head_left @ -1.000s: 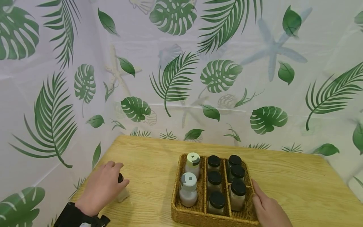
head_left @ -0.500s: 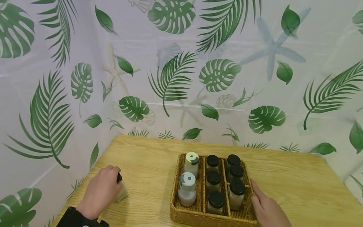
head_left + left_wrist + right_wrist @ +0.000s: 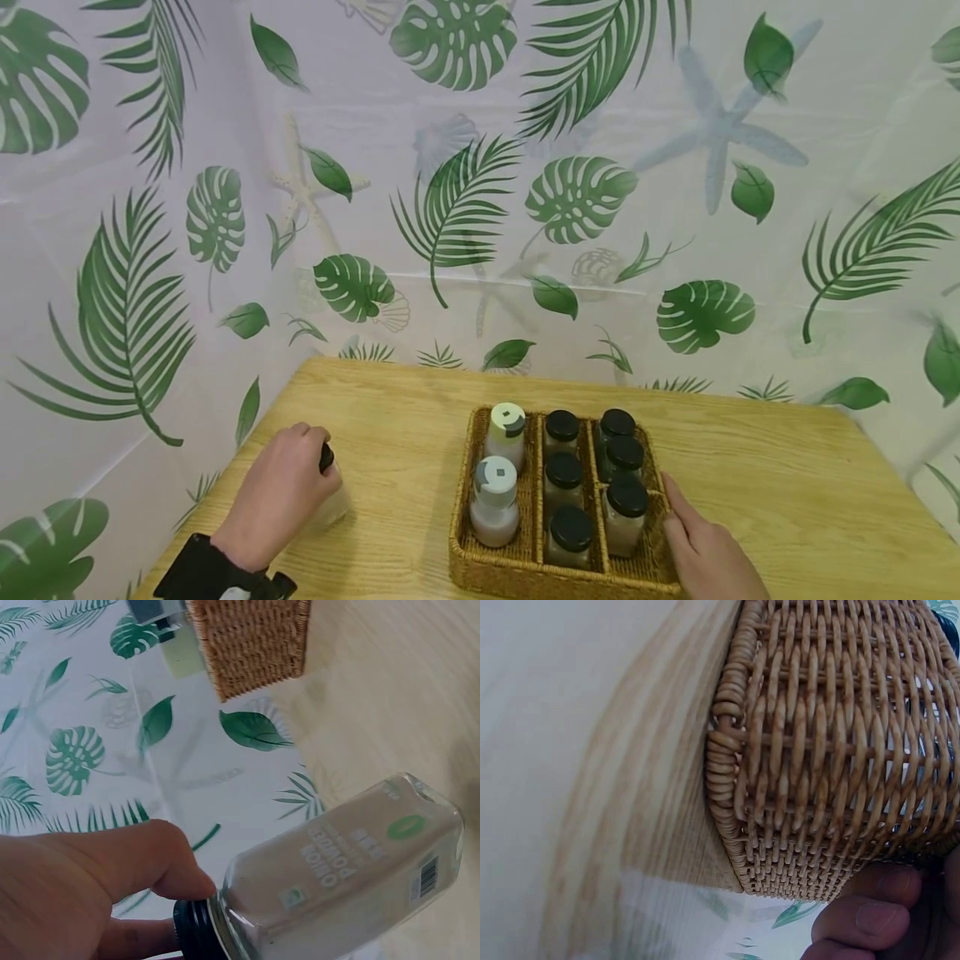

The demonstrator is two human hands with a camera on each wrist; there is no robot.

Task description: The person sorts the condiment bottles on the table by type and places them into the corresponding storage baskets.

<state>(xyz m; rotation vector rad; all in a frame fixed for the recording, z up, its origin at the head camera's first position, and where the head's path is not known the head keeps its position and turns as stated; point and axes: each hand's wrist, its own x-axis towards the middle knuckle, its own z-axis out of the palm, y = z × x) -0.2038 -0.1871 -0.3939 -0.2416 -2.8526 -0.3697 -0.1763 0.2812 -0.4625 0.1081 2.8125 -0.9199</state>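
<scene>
**A:** What takes up most of the view?

**B:** A white plastic curtain printed with green palm leaves and pale starfish (image 3: 465, 208), hanging behind and to the left of a light wooden table with a visible grain (image 3: 787, 483).

**A:** And on the table?

**B:** A rectangular woven wicker basket split into three lengthwise compartments (image 3: 480, 571). It stands near the front edge, right of centre. The left compartment holds two taller clear bottles with pale flip caps (image 3: 495, 500). The middle one holds three small glass jars with black lids (image 3: 564, 471), and the right one holds three more of the same kind (image 3: 627, 496).

**A:** Where is the right hand?

**B:** The right hand (image 3: 708, 550) lies against the basket's right wall, fingers laid along the outside of the weave. The right wrist view shows curled fingertips (image 3: 874, 919) at the basket's lower corner, so it holds the basket by its side.

**A:** And the left hand?

**B:** The left hand (image 3: 277, 496) is well apart from the basket, near the table's left edge, with a black strap at the wrist. Its fingers grip a small clear glass spice jar with a black screw lid, filled with pale powder (image 3: 341, 874). It holds the jar by the lid end. The jar is tilted, its base pointing away from the hand, above the table. Its label reads onion powder, and a barcode shows near the base.
</scene>
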